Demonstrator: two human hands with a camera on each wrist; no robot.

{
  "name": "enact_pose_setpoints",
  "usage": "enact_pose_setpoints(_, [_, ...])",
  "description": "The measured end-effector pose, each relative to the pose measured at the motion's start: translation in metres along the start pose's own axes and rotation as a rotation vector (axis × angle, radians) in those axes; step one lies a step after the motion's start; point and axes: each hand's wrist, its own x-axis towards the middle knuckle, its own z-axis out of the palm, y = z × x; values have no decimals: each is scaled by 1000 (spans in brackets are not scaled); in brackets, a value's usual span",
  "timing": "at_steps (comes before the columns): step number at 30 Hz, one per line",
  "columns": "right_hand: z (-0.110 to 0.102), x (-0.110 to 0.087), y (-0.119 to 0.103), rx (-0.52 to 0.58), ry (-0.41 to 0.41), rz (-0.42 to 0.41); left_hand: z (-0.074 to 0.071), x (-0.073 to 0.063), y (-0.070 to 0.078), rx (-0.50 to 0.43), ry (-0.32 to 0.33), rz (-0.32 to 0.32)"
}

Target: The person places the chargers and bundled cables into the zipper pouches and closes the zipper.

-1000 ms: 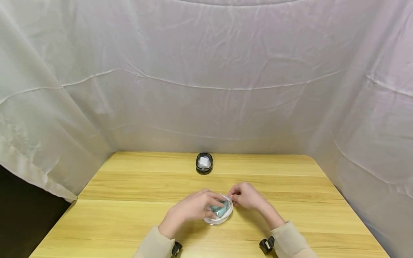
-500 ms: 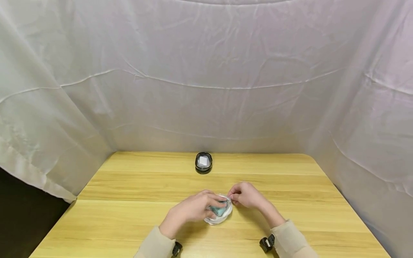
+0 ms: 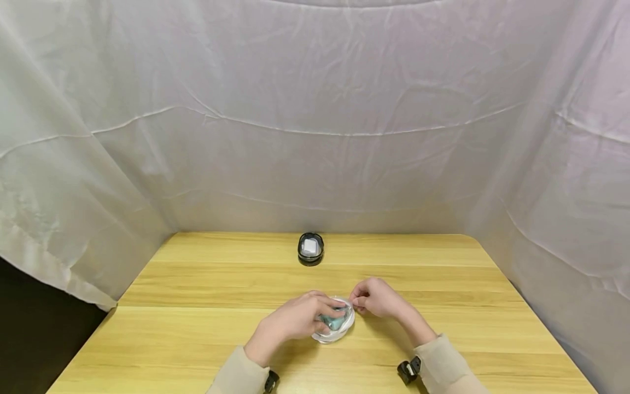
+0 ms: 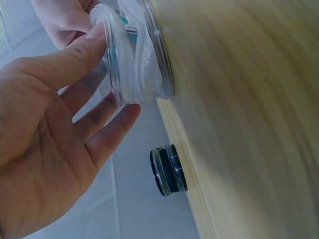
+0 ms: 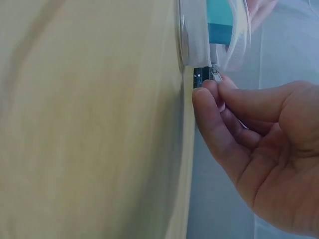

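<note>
A round clear pouch with a white zip edge lies on the table in front of me. Inside it a teal item shows through. My left hand holds the pouch from above, thumb and fingers spread around its upper part. Seen in the left wrist view, the zip edge gapes between the two clear faces. At the pouch's far right side, my right hand pinches the small metal zip pull between thumb and forefinger.
A similar round black-edged case with a white item inside stands near the table's back edge. Pale cloth hangs behind and along both sides of the wooden table.
Both hands keep their holds on the pouch and the zip pull. The right hand has shifted only very slightly to the right in the last half second.
</note>
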Motion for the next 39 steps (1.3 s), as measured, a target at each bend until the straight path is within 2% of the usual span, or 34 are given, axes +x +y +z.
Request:
enact_pose_setpoints(9, [-8,-4,1,-5,-91,-16,-1,-1,2,1,7,4])
enact_pose_setpoints(13, [-9,-5,2,21,-105,-11,0,-1,1,-1,4,-6])
enact_pose_setpoints(18, [-6,-4,1,29,-76,15,0,-1,-1,-16,-9,-18])
enact_pose_setpoints(24, [0,-3,-1,19,-2,58,-3,-2,-2,-3,-21,-5])
enact_pose_setpoints(28, [4,0,-2,32,34,51,-5,-3,-1,9,-15,-12])
enact_pose_setpoints(39, [8,1,-4,62,26,12,-5,-3,3,29,18,-3])
